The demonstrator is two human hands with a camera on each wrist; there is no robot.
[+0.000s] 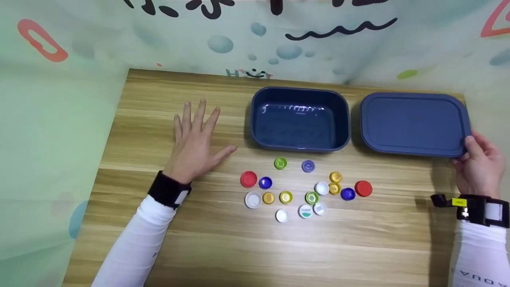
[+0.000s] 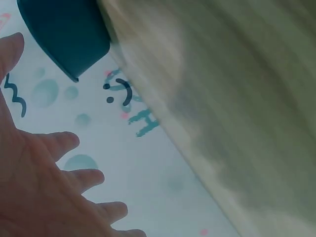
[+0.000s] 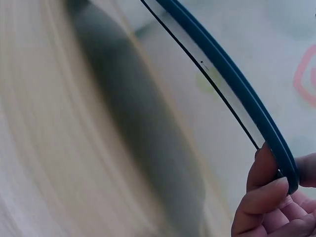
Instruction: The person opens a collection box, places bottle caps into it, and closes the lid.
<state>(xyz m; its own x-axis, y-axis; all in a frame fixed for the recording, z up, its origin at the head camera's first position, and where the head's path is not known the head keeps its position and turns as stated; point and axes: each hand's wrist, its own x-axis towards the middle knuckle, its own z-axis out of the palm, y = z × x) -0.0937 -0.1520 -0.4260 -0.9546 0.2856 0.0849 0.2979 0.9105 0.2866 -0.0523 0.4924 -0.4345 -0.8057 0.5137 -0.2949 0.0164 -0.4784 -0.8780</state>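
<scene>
My right hand (image 1: 480, 165) pinches the near right corner of a dark blue rectangular lid (image 1: 414, 123), thumb on top and fingers beneath. In the right wrist view the lid (image 3: 237, 86) shows edge-on, raised over the table with its shadow below. My left hand (image 1: 193, 147), fingers spread and holding nothing, is left of a dark blue open box (image 1: 301, 145). The box stands upright at the back of the table, its inside bare. In the left wrist view part of the box (image 2: 69, 37) appears beyond the thumb.
Several bottle caps lie scattered in front of the box, among them a red cap (image 1: 248, 179), a blue cap (image 1: 348, 194), a green cap (image 1: 280, 163) and a white cap (image 1: 281, 215). A printed cloth (image 1: 179, 40) hangs behind the wooden table (image 1: 223, 255).
</scene>
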